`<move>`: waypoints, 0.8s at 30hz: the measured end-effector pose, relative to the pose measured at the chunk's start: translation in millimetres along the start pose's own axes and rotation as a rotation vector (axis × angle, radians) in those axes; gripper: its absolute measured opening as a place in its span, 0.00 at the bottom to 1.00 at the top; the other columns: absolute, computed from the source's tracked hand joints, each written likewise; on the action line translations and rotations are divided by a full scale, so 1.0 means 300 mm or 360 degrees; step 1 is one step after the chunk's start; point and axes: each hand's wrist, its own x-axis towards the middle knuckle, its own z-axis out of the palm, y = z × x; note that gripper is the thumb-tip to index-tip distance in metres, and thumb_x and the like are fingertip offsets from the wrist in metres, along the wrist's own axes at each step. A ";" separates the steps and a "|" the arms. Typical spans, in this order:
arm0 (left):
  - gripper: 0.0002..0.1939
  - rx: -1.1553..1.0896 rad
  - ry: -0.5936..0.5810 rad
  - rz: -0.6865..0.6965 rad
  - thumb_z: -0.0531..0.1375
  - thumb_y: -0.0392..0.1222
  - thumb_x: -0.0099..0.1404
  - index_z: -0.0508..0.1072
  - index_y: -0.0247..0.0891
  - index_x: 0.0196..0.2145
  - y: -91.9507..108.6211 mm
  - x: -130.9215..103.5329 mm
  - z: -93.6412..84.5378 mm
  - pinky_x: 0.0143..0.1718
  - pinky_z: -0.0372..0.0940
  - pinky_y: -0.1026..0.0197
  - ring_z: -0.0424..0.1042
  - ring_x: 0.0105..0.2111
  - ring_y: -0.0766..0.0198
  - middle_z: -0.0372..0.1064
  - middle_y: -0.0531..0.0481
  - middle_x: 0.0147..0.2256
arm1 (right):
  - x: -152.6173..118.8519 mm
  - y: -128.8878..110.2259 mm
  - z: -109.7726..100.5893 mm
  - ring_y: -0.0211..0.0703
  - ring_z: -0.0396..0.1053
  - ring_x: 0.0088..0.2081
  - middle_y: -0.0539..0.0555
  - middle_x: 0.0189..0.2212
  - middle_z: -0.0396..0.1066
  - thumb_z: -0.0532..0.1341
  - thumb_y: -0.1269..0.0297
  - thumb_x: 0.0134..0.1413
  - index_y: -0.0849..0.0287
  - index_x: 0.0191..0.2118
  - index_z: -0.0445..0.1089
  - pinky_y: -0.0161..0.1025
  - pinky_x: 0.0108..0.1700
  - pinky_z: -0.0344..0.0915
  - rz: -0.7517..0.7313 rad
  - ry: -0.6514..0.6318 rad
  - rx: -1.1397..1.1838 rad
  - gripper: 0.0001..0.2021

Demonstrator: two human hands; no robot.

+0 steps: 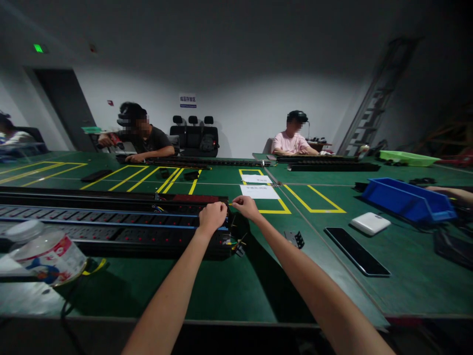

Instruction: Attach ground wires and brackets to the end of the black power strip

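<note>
Green bench (229, 288) with yellow tape lines (321, 211), grey-white wall (236, 101) behind, row of black seats (194, 138) against it.

Long black socket strips (144, 235), red dots along the outlets, lie side by side from the left edge to about mid-bench. Both hands are at their right end. Right hand (246, 207): thumb and finger pinched on a thin yellow wire (231, 204) (only a short bit shows). Left hand (213, 217): fingers curled in over the strip end, just beside that wire; can't tell if it grips anything.

More loose wires (238, 241) stick out of the nearest strip's end, below the hands. Small black bracket (294, 239) lies to the right of them. Further right: dark phone (356, 251), white box (370, 224), blue bin (406, 199). Paper sheets (259, 192) just beyond the hands. Clear plastic jar (51, 256) at left, near side of the strips.

Across the bench: person in dark shirt (153, 143) holding a red-and-black drill (117, 142), person in pink (290, 142) at more black strips (332, 166).
</note>
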 end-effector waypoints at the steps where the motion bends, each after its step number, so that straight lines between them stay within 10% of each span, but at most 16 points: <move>1: 0.24 -0.0001 0.0000 0.0000 0.44 0.50 0.72 0.78 0.42 0.40 -0.001 0.001 0.001 0.43 0.68 0.52 0.77 0.41 0.49 0.78 0.39 0.40 | -0.002 -0.004 -0.001 0.38 0.68 0.27 0.50 0.25 0.74 0.64 0.65 0.51 0.61 0.34 0.77 0.32 0.30 0.60 -0.0056 0.0000 -0.0084 0.07; 24: 0.23 -0.0001 -0.0027 -0.0010 0.45 0.49 0.71 0.79 0.42 0.41 0.011 -0.007 -0.017 0.44 0.68 0.52 0.77 0.43 0.49 0.78 0.39 0.41 | -0.046 -0.053 -0.005 0.42 0.74 0.38 0.54 0.37 0.78 0.60 0.68 0.58 0.57 0.44 0.76 0.33 0.39 0.64 -0.0207 -0.0041 -0.0643 0.10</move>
